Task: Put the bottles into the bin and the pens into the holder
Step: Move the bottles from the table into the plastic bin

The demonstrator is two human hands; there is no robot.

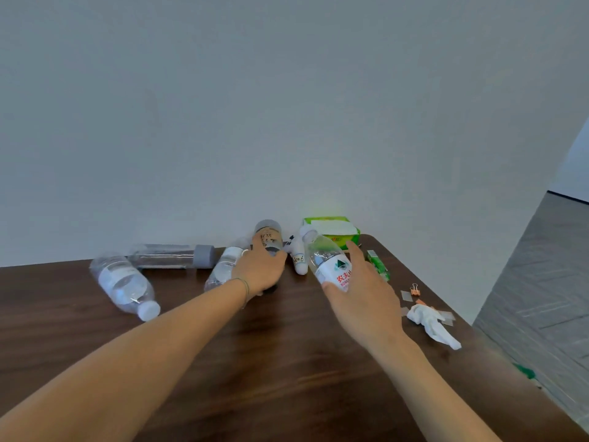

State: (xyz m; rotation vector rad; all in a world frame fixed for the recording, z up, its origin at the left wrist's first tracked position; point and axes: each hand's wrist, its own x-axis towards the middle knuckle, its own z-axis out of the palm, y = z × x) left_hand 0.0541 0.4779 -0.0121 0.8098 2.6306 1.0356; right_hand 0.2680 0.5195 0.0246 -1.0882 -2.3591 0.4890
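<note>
Your fingers wrap two bottles: your left hand (259, 271) grips the grey-capped clear bottle with handwriting (268, 236), standing upright near the wall, and your right hand (361, 290) clasps the tilted clear plastic bottle with the red-lettered white label (330, 260). Three more clear bottles lie on the dark wooden table (287, 362) to your left.

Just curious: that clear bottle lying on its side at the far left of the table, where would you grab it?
Probably around the wide middle of the clear bottle, coming down from above. It lies flat on the table with its white cap toward the viewer and open space on both sides, so fingers can wrap the round body.
</note>
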